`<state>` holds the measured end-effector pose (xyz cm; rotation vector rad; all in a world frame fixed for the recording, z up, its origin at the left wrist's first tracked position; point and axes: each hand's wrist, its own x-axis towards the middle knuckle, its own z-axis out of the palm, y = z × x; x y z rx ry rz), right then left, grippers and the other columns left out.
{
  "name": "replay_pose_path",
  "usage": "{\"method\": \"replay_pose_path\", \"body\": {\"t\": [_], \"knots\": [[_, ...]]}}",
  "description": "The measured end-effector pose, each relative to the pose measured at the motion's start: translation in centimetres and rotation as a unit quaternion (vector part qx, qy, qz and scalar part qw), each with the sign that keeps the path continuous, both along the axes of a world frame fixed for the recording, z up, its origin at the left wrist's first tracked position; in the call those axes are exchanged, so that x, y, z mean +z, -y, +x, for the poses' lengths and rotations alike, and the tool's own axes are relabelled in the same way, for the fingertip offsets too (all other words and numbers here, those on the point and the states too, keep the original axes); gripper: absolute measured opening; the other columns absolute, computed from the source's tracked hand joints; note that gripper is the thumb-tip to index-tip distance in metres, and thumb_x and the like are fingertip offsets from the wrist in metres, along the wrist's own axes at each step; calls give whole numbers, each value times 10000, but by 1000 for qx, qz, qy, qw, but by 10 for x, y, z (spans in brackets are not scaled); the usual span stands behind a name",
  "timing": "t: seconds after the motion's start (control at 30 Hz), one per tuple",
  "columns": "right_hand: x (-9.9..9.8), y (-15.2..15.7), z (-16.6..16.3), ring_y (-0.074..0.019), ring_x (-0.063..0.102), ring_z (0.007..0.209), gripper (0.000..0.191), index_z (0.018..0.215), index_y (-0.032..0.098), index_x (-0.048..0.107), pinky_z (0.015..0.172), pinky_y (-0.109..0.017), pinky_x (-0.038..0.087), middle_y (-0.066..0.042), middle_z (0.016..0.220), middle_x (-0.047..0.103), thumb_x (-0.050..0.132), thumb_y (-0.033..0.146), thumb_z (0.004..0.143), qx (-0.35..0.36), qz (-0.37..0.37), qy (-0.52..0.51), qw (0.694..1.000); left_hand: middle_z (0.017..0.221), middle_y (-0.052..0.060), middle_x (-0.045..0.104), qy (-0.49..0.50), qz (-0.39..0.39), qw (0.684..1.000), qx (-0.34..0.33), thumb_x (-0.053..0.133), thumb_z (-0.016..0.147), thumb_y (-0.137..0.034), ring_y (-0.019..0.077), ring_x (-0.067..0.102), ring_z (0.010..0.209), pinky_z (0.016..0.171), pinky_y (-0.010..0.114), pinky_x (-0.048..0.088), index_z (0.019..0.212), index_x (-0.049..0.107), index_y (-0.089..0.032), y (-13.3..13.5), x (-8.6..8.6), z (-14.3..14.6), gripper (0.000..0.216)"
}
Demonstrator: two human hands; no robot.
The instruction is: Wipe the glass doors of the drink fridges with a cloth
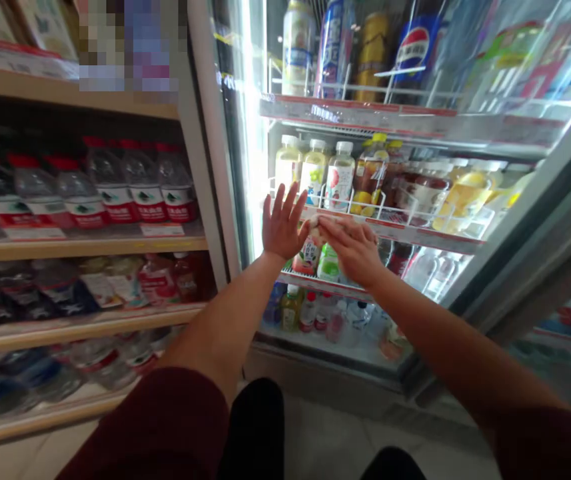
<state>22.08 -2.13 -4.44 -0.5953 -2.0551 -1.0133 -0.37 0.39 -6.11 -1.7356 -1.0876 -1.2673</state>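
My left hand [284, 225] is raised with its fingers spread, palm toward the glass door [390, 263] of a lit drinks cooler. It holds nothing; whether the palm touches the glass I cannot tell. Close beside it, my right hand [354, 250] has its fingers laid over a pale, crumpled cloth [315, 228], pressed against the door. Most of the cloth is hidden under those fingers. Behind the glass, near the hands, stand white-capped bottles [340, 177] and a dark tea bottle with a yellow cap [372, 170].
On the left, an open wooden shelf [85, 247] carries red-capped water bottles [130, 180] and more drinks below. Cans and a blue Pepsi bottle [415, 47] fill the cooler's upper rack. Small bottles [308, 313] stand at its bottom. A tiled floor [325, 433] lies below.
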Motion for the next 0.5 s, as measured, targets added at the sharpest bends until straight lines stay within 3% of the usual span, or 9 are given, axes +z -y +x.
{"method": "replay_pose_path", "body": {"t": [0.07,0.17,0.23,0.3,0.43,0.5], "knots": [[26,-4,3,-251,498,1310,511,1504,325,513,1078,-424,364,14,1465,635,456,171,1020,0,1,-5,1000,1666,87,345,-2,-2,1000,2,319,1046,-509,234,98,1608,1322,472,12,1580,403,-192,0,0,0,627],[95,-13,5,-280,446,1343,461,1486,271,536,1125,-515,324,-25,1523,573,373,217,1059,-18,7,-137,990,1670,83,337,-3,-5,1000,3,338,1039,-494,243,99,1608,1323,486,15,1587,390,-198,0,-1,0,625],[127,-16,0,-286,435,1334,473,1494,228,528,1139,-550,310,-42,1561,530,342,208,1059,-28,11,-214,976,1668,90,340,-7,5,1000,4,340,1038,-487,246,92,1608,1321,494,18,1586,393,-190,-1,-1,-1,625],[133,-15,-11,-286,426,1343,483,1507,228,510,1143,-554,319,-37,1585,504,358,200,1050,-26,-2,-213,977,1666,97,342,-8,9,1000,3,344,1037,-482,246,85,1608,1321,497,19,1584,395,-180,-1,-2,-1,626],[122,-4,-35,-277,419,1389,479,1469,253,549,1145,-519,369,17,1570,529,425,159,1016,-10,-72,-36,997,1671,98,327,-1,-5,1000,-6,372,1028,-473,254,87,1608,1319,509,16,1585,393,-184,-2,-2,-3,628],[140,-2,-35,-269,415,1394,481,1449,262,574,1161,-502,361,53,1563,537,445,135,1003,-21,-88,-19,996,1671,101,326,3,-5,1000,-9,378,1026,-477,258,88,1607,1318,515,12,1588,389,-187,-2,-1,-4,632]]}}
